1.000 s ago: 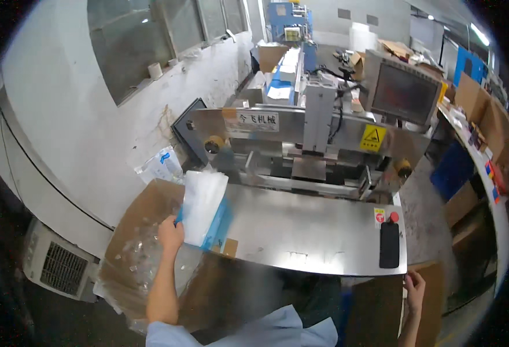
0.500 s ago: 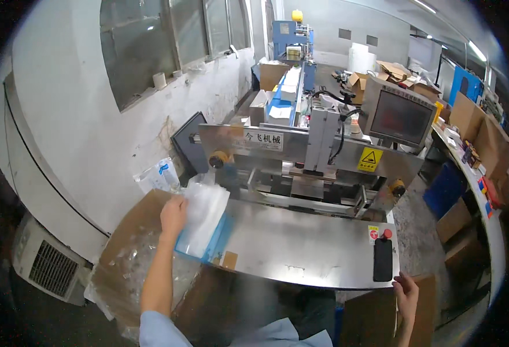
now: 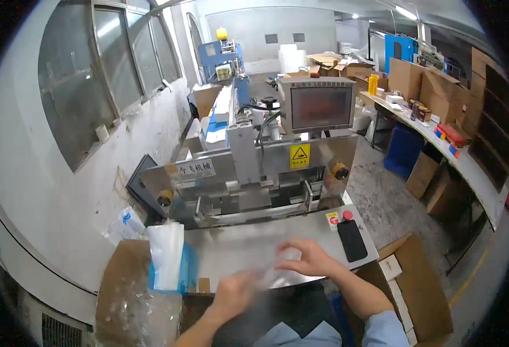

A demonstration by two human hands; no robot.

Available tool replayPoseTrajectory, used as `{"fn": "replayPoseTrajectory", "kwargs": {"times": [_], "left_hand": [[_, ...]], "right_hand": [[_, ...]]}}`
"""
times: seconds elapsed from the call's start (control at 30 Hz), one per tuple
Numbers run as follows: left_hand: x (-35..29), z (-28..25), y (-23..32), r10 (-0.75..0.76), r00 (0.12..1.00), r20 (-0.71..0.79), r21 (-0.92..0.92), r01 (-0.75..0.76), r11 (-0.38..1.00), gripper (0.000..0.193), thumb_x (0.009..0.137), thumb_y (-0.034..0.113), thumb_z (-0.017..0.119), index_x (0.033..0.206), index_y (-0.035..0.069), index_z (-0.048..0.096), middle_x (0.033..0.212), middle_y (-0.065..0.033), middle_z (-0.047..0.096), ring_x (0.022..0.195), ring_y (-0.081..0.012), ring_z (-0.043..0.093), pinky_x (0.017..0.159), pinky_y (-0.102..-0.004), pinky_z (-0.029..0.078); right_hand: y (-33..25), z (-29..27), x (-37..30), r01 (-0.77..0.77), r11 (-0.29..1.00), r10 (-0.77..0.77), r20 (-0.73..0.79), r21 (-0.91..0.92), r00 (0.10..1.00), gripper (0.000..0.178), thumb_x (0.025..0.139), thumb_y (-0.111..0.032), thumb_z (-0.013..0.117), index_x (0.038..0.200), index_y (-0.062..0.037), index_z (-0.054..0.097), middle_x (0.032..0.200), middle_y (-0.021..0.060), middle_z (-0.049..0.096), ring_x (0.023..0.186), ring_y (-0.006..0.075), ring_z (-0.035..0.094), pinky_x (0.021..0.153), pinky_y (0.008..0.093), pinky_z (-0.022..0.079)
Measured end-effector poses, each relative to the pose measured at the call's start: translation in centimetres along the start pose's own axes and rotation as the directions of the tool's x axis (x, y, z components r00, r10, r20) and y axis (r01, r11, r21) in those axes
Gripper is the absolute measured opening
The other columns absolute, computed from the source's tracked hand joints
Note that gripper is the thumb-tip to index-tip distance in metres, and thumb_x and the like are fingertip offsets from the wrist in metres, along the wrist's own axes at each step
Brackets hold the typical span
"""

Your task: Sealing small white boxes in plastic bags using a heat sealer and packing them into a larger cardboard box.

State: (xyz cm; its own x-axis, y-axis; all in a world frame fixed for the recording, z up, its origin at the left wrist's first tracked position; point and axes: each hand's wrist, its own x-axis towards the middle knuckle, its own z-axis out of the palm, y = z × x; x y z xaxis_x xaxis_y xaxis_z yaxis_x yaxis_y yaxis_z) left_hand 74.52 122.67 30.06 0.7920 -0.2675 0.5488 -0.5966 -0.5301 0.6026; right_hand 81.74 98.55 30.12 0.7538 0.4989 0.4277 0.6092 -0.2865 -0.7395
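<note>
A clear plastic bag (image 3: 273,273), smeared by motion, is between my hands over the front edge of the steel worktable (image 3: 225,243). My left hand (image 3: 235,291) is closed on its left side; the fingertips are blurred. My right hand (image 3: 306,258) is at the bag's other side, with thumb and forefinger apart in a curve and the film beside them. To the left, a stack of white translucent bags (image 3: 166,254) stands in a blue holder (image 3: 188,269). A black phone (image 3: 353,240) lies at the table's right end, below a red button (image 3: 347,215).
Behind the worktable stands a steel machine (image 3: 243,199) with a monitor (image 3: 321,108). An open carton (image 3: 115,277) with clear plastic is at left. Another carton (image 3: 434,301) holding white boxes is at right. Further right runs a long bench (image 3: 468,173) with boxes.
My view has turned right. My left hand has left the stack and come to the middle with a clear bag. My right hand has moved in from beside the phone to meet it.
</note>
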Motion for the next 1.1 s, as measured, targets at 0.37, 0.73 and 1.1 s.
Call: {"fn": "replayPoseTrajectory", "kwargs": {"times": [0.37, 0.73, 1.1], "left_hand": [[-2.8, 3.9, -0.9, -0.460, 0.888, 0.028, -0.233, 0.453, 0.860, 0.012, 0.088, 0.009, 0.065, 0.091, -0.002, 0.068, 0.074, -0.0061, 0.068, 0.058, -0.0086, 0.057, 0.056, -0.0244, 0.048], [2.2, 1.3, 1.1, -0.146, 0.911, 0.387, -0.018, 0.166, 0.986, 0.026, 0.086, 0.015, 0.066, 0.109, 0.004, 0.065, 0.100, -0.0169, 0.069, 0.074, -0.0281, 0.066, 0.072, -0.0343, 0.053], [3.3, -1.3, -3.9, -0.238, 0.736, 0.634, 0.060, 0.261, 0.964, 0.029, 0.101, 0.028, 0.049, 0.111, 0.003, 0.062, 0.099, -0.0152, 0.070, 0.090, -0.0345, 0.067, 0.079, -0.0405, 0.052]], "right_hand": [[-1.9, 1.7, -2.2, 0.198, 0.871, -0.376, -0.350, -0.450, 0.858, 0.016, 0.073, -0.018, 0.082, 0.076, -0.0097, 0.068, 0.087, 0.0035, 0.068, 0.083, 0.0241, 0.068, 0.075, 0.0387, 0.054], [0.5, 2.6, -4.1, 0.249, 0.787, -0.223, 0.116, -0.564, 0.968, 0.018, 0.081, -0.022, 0.074, 0.088, -0.0119, 0.062, 0.083, 0.0051, 0.067, 0.099, 0.0231, 0.064, 0.107, 0.0590, 0.036], [1.1, -1.3, -2.8, 0.220, 0.922, -0.102, 0.349, -0.319, 0.931, 0.009, 0.089, -0.018, 0.064, 0.095, -0.0112, 0.063, 0.097, 0.0102, 0.068, 0.110, 0.0268, 0.062, 0.110, 0.0608, 0.031]]}}
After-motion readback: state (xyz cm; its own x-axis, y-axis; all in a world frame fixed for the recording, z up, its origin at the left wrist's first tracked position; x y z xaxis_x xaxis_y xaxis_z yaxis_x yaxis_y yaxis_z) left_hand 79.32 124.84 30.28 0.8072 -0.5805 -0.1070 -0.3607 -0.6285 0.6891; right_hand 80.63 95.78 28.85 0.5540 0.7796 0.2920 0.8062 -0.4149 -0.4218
